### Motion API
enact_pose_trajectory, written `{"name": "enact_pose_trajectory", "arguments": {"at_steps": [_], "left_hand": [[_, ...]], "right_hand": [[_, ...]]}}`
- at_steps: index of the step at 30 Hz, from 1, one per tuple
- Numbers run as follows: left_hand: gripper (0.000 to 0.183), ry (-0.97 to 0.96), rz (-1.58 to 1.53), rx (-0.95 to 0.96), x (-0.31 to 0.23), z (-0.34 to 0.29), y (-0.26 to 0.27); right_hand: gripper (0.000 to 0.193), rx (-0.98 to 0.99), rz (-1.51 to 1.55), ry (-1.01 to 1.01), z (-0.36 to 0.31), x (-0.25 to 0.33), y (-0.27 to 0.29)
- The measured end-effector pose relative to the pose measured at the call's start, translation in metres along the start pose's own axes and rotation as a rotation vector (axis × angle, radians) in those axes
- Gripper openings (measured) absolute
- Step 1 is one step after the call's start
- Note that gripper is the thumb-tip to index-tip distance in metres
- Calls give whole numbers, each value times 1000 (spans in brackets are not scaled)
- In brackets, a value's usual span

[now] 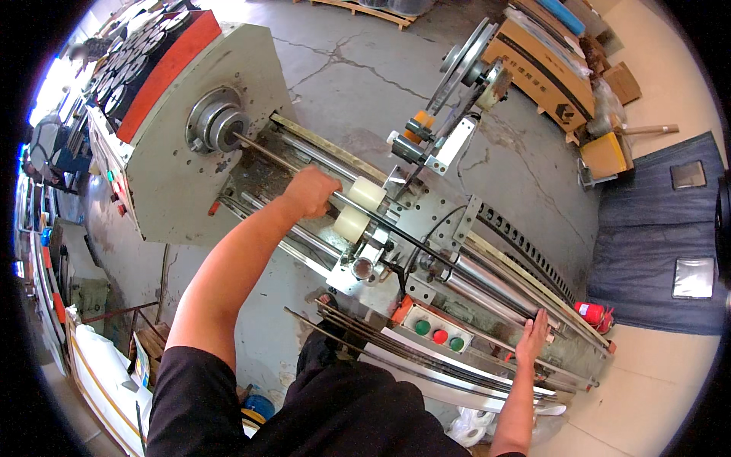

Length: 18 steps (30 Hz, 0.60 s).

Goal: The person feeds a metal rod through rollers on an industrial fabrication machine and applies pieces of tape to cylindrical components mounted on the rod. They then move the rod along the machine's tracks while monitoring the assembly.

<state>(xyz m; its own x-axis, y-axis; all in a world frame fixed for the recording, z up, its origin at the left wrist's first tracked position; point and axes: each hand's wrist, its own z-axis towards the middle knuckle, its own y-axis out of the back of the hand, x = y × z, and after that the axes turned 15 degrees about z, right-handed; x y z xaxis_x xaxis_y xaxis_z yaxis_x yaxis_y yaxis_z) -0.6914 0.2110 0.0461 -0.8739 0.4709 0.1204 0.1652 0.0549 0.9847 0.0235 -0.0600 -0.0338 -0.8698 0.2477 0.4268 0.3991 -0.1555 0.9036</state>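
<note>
A long thin metal rod runs slantwise along the machine from the round chuck at the left. My left hand is closed round this rod, between the chuck and two cream-coloured rollers. Past the rollers the rod continues toward a thick shiny steel cylinder. My right hand lies with its fingers stretched out against the machine near the cylinder's far end. What lies under its palm is hidden.
A control box with green and red buttons sits on the machine's near side, above several long rods. A belt-and-pulley unit rises on the far side. A red fire extinguisher stands right; a cardboard box is behind.
</note>
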Motion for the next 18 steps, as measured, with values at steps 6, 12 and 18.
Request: {"name": "enact_pose_trajectory", "arguments": {"at_steps": [6,12,18], "left_hand": [[52,-67,29,66,-14,4,5],[56,-32,-43,-56,28,-13,4],[63,65,63,-146,105,-25,-17]], "right_hand": [[60,30,-17,15,-3,45,-10],[62,35,-17,14,-3,73,-18],[64,16,-37,5,-3,89,-21]]}}
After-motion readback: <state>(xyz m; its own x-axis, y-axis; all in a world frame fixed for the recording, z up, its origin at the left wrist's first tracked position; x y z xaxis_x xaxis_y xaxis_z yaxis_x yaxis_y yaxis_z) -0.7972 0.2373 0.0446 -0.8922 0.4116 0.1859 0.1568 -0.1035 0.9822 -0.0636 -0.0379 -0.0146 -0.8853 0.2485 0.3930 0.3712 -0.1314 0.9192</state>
